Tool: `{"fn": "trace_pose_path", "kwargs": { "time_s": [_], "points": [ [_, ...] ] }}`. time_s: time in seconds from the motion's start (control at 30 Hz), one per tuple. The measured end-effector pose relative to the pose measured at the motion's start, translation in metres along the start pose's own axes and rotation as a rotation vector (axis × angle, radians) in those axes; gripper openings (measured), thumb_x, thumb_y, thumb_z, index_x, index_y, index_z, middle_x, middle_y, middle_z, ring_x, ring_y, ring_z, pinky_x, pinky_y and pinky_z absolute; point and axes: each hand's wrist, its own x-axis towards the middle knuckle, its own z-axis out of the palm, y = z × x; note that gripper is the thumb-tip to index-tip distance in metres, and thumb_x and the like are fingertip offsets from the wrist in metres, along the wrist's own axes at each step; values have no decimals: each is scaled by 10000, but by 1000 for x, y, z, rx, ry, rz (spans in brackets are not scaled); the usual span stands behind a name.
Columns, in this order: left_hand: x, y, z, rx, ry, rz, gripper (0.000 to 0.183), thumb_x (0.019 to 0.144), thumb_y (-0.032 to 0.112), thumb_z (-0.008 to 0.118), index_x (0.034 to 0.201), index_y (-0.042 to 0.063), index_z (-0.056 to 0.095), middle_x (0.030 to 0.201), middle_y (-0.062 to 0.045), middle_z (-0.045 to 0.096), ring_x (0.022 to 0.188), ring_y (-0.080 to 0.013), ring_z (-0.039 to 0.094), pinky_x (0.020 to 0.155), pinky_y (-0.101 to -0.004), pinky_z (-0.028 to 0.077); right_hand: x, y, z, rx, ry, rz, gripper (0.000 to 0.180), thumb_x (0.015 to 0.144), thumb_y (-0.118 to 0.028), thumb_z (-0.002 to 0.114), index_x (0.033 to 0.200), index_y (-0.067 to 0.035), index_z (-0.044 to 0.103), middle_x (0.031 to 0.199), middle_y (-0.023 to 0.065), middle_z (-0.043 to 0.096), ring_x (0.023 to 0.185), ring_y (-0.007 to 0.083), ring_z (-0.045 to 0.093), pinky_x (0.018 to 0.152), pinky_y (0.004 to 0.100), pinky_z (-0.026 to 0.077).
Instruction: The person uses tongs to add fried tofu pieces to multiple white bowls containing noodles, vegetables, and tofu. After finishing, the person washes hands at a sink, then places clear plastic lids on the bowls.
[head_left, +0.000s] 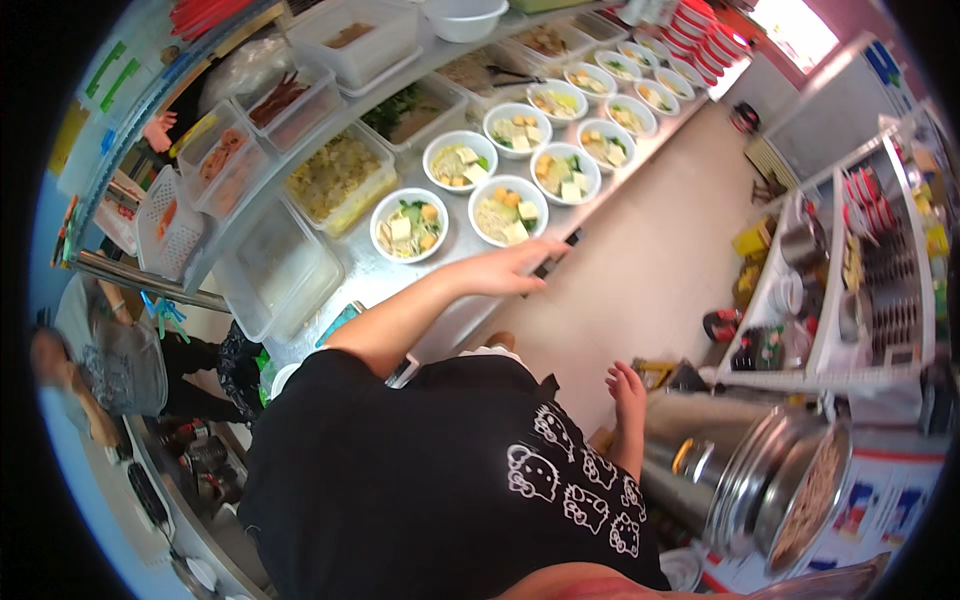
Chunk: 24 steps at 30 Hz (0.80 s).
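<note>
My left hand (517, 268) reaches across the front edge of the steel counter (330, 259), holding nothing, its fingers a little blurred. Just beyond it stands a white bowl (508, 211) with tofu pieces, fried tofu puffs, pale noodles or sprouts and greens. To the left of that is a similarly filled bowl (409, 225). Several more such bowls run in two rows toward the far end of the counter. My right hand (627, 386) hangs at my side with loosely bent fingers and nothing in it, near a large steel pot (675, 427).
Clear plastic tubs, one with yellowish chopped food (337, 180) and an empty one (281, 262), line the counter's back. A shelf (247, 217) holding food boxes overhangs them. Stacked red-and-white containers (701, 41) stand at the far end. A storage rack (825, 262) is rightward; another person (120, 352) is at left.
</note>
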Motion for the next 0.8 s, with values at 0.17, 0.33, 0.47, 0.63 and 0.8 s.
{"fn": "trace_pose_path", "kwargs": {
  "time_s": [0.17,0.33,0.47,0.63,0.8],
  "points": [
    [91,-5,-36,-310,-171,-284,730,941,305,611,1550,102,264,1519,-154,389,1384,-246,385,1127,-357,305,74,-29,-12,22,-22,1,332,1012,-238,537,1307,-101,602,1184,46,674,913,132,653,809,257,502],
    [130,-66,-60,207,1256,-436,776,850,89,626,1516,35,231,1557,-226,266,1473,-359,197,1193,-405,189,150,-39,-15,35,-196,65,328,1010,-247,555,1298,-99,607,1164,45,678,917,124,654,776,237,496],
    [156,-68,-9,3,1116,-333,911,840,85,663,1559,76,103,1594,-210,151,1480,-323,165,1193,-408,187,212,-62,-36,-33,-267,53,312,1004,-212,562,1263,-49,623,1079,45,678,836,94,619,708,223,482],
    [231,-37,54,-428,805,-333,270,872,60,685,990,106,447,900,33,437,754,-71,412,640,-230,375,306,-138,-94,-312,-248,-321,133,927,-157,612,933,-26,634,819,10,585,754,107,541,679,284,472],
    [303,17,64,-4,312,-276,470,840,-1,729,648,106,313,632,50,344,616,-66,291,536,-247,289,290,-287,-173,-264,-331,-459,272,923,-151,625,756,-104,416,700,-25,409,619,104,411,552,277,388]
  ]
}}
